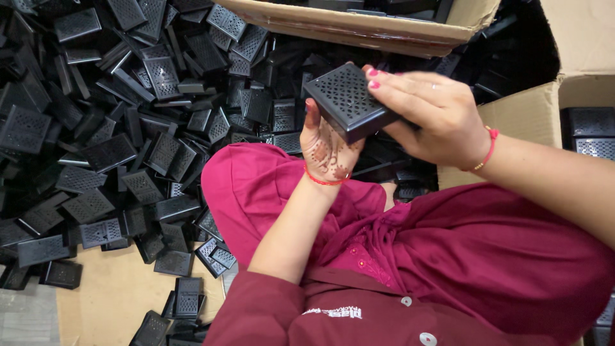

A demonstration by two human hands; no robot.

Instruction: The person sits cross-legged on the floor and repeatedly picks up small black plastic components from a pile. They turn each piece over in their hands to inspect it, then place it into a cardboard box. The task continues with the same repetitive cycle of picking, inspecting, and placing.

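A black perforated box (349,102) is held above the lap, between both hands. The left hand (327,147) is cupped beneath it, palm up, fingers pressed to its underside. The right hand (429,112) is clamped over its top and far edge, fingers closed on it. A heap of like boxes (122,128) is spread over cardboard (109,301). A carton (359,25) is seen beyond.

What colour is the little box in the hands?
Black, with a perforated top, the box shows best in the head view.
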